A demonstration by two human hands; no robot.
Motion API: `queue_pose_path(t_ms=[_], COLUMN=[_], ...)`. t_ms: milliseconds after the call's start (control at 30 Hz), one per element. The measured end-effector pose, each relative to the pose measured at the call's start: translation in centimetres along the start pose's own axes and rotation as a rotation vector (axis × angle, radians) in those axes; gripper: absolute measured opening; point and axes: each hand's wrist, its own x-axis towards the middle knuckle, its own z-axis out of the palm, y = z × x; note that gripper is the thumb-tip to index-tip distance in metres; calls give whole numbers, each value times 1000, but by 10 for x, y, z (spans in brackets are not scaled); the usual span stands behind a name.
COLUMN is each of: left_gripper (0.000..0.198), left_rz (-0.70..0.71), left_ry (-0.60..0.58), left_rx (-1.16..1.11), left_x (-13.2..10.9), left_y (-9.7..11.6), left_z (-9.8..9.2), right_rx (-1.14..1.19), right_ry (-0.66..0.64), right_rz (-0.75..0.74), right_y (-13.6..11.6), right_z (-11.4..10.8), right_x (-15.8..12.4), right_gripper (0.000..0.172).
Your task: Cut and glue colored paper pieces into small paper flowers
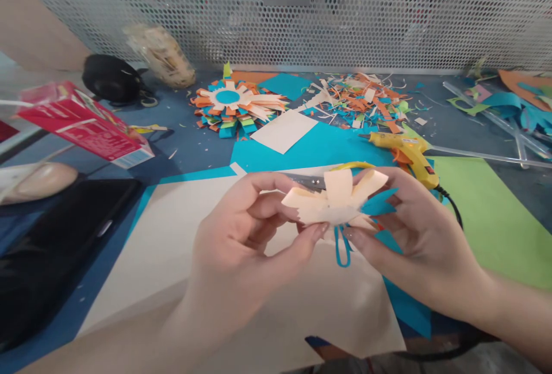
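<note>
Between both hands is a paper flower (340, 207) with cream petals, some blue ones on its right side, and a blue paper clip (342, 247) hanging from its lower edge. My left hand (254, 236) pinches the flower from the left, thumb underneath. On the other side, my right hand (414, 236) grips it with its thumb tip beside the clip. Scissors (308, 180) lie partly hidden behind the flower, their yellow handle showing. Below the hands is a large cream sheet (172, 247) over blue paper.
A yellow glue gun (405, 149) lies right of centre with its cord trailing. Behind are a layered paper flower (228, 100) and a heap of paper scraps (366, 98). A red carton (86, 123) and a black phone (77, 247) are at left; green paper (487, 213) is at right.
</note>
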Motion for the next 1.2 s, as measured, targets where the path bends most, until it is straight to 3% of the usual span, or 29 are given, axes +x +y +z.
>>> queue_pose_path(t_ms=[1200], left_gripper=[27], left_rz=[-12], left_ry=[8], left_rx=[-63], left_x=[-1], left_y=[3], left_z=[5], right_rx=[-16], right_ry=[-14], right_rz=[-26], right_y=[1], right_z=[-1], right_x=[-3], right_gripper=[31])
